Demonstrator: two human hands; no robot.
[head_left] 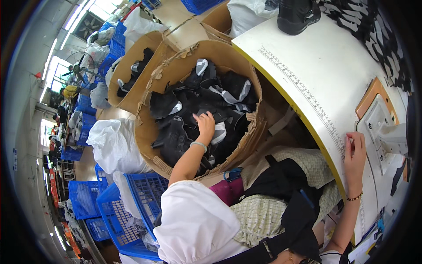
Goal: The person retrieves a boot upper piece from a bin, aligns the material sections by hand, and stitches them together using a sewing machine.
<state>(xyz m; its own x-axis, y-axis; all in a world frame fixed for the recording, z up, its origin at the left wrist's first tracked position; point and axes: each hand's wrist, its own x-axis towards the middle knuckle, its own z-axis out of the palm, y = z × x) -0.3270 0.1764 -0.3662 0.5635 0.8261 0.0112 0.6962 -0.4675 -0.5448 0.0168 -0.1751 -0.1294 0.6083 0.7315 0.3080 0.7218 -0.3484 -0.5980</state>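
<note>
My left hand (205, 126), with a pale bracelet at the wrist, reaches into a large cardboard box (146, 94) in front of me. Its fingers are bent and slightly apart, touching the top of a pile of black shoe uppers (169, 136) with grey and white patches. I see nothing held in it. My right hand (355, 152), wearing a beaded bracelet, is over the white worktable (303, 57), beside the sewing machine's base plate (378, 127). Its fingers are loosely bent, and nothing shows between them.
A ruler scale (303, 90) runs along the table's curved yellow edge. A black shoe (298, 16) stands at the far end, and more black-and-white pieces (365, 31) lie at the far right. Blue crates (118, 220), a white bag (116, 145) and a second carton (151, 40) are to the left.
</note>
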